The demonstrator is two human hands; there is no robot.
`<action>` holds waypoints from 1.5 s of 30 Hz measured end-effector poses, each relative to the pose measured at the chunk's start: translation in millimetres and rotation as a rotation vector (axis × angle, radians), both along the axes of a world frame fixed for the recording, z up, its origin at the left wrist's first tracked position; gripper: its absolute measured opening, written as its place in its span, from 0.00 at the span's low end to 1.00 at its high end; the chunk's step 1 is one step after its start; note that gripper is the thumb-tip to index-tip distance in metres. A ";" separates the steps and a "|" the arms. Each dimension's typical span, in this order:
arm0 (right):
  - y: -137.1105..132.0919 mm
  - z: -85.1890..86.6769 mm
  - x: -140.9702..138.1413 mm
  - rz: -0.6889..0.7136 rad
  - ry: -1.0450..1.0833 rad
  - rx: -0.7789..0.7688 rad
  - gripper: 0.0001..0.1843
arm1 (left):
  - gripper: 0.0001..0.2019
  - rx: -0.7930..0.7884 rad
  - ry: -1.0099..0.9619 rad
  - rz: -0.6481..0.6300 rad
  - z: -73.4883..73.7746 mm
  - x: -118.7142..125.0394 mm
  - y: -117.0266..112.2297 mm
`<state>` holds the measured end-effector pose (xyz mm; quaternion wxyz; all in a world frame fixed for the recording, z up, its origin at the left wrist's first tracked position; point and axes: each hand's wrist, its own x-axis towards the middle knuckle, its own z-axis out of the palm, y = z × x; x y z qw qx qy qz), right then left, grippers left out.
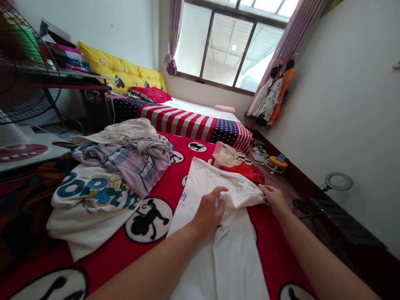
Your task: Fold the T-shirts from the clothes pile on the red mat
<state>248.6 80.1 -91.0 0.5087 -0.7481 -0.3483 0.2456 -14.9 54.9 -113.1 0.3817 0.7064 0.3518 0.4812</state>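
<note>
Right-hand grip [275, 200] pinched on the outer edge of a white garment [234, 254]; left-hand grip [208, 212] parted above its middle.
The garment lies lengthwise on a red cover [276, 246], directly in front of the person, blue lettering [183, 198] at its left edge and cloth bunched between the hands. A red-orange garment [240, 168] sits just beyond; a Popeye-print shirt [93, 223] and plaid cloth [125, 162] lie to the left. Left thumb and forefinger stand apart, nothing seen between them; whether the other fingers press down, I cannot tell. The step in hand looks like arranging the bunched upper part. The next move seems to call for a firm pinch at right, light pressure at left, and creases eased flat without dragging the smoother lower length.
</note>
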 end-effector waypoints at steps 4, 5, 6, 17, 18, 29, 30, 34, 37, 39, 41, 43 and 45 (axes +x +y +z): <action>4.8 10.3 0.9 0.090 0.120 0.001 0.16 | 0.25 0.046 -0.048 -0.077 -1.4 -1.9 5.5; 6.4 12.9 2.1 0.101 0.150 0.008 0.16 | 0.25 0.058 -0.060 -0.089 -1.6 -2.1 7.0; 8.2 15.0 3.1 0.104 0.180 0.017 0.16 | 0.24 0.070 -0.078 -0.081 -1.5 -2.5 8.5; 31.0 22.6 -24.0 0.148 0.250 0.110 0.11 | 0.25 0.005 -0.028 0.498 -5.7 -13.4 29.9; 33.3 20.8 -25.7 0.142 0.199 0.111 0.11 | 0.25 -0.031 -0.011 0.505 -8.0 -13.4 32.1; 48.5 2.5 -28.6 0.079 -0.449 0.018 0.14 | 0.26 -0.103 0.116 0.475 -6.8 -13.7 32.0; 48.2 3.7 -31.2 0.076 -0.522 -0.007 0.15 | 0.25 -0.114 0.122 0.467 -6.2 -13.8 32.1; 45.2 7.9 -40.3 0.162 -0.883 -0.250 0.12 | 0.23 -0.135 0.167 0.450 -5.2 -14.8 33.7; 40.6 11.3 -37.3 0.139 -0.950 -0.303 0.09 | 0.24 -0.133 0.202 0.449 -4.3 -15.5 33.2; 35.9 13.4 -30.6 0.026 -0.922 -0.285 0.12 | 0.24 -0.140 0.230 0.455 -3.2 -15.5 31.5; 30.3 13.6 -22.9 -0.061 -0.887 -0.298 0.14 | 0.25 -0.146 0.272 0.448 -2.1 -14.9 29.3; 25.6 11.2 -15.9 -0.050 -0.887 -0.363 0.15 | 0.26 -0.136 0.335 0.431 -1.3 -13.9 27.2; 23.9 7.9 -9.9 0.019 -0.900 -0.434 0.15 | 0.27 -0.111 0.410 0.410 -1.1 -12.9 25.6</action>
